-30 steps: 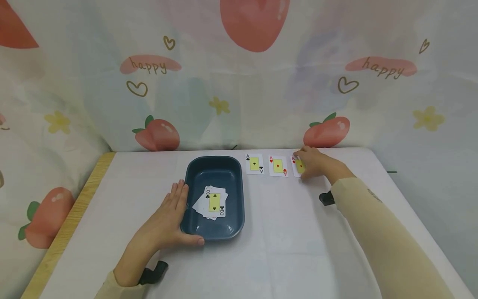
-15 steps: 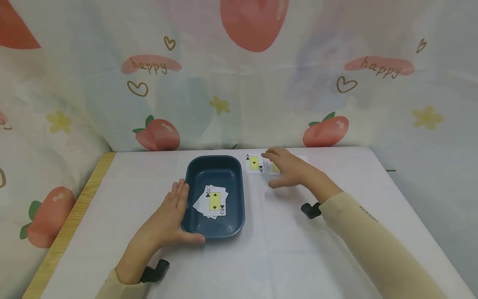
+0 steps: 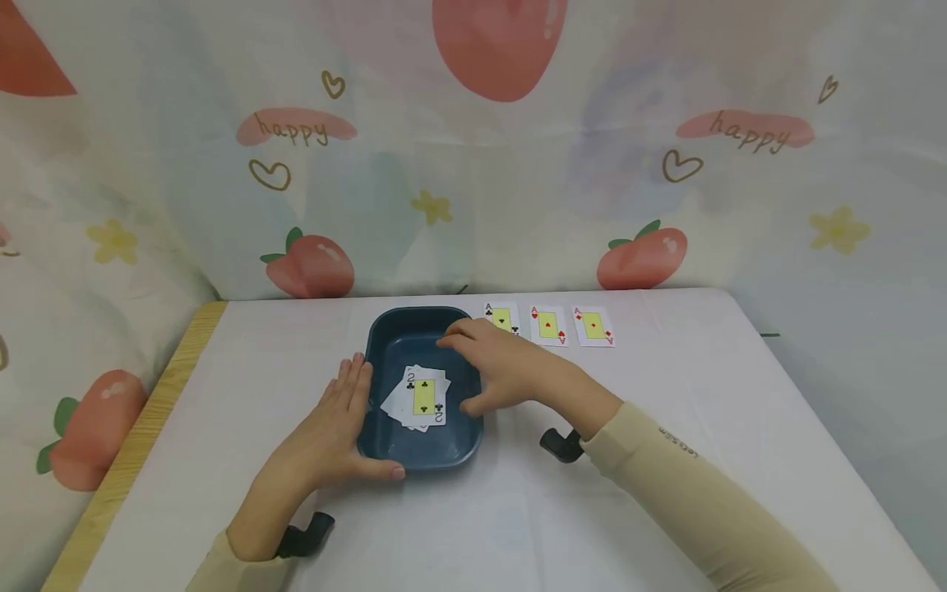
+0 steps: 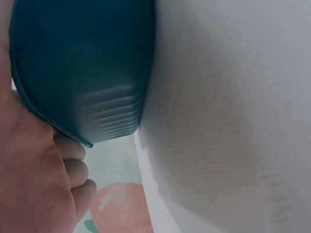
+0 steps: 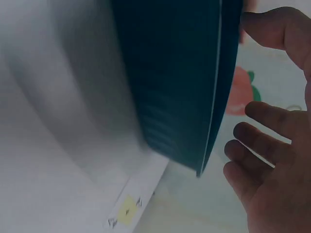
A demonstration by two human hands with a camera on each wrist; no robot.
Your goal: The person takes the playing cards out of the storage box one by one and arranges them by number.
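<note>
A dark blue rectangular tray holds a loose stack of playing cards, with the two of clubs face up on top. My left hand lies along the tray's left side, fingers straight at the rim and thumb stretched toward its near corner. Over the right rim is my right hand, fingers spread and nothing between them. In the right wrist view its fingertips stand just above the tray wall. Behind it lie the ace of clubs, partly covered by the hand, the ace of hearts and the ace of diamonds.
The table wears a white cloth, with a bare wooden strip along its left edge. A fabric backdrop printed with fruit, hearts and flowers rises behind and beside it. Black camera mounts sit at the wrists.
My right hand has left the ace of diamonds and moved left, past the other aces, to the tray's right rim. The left hand stays at the tray's left side.
</note>
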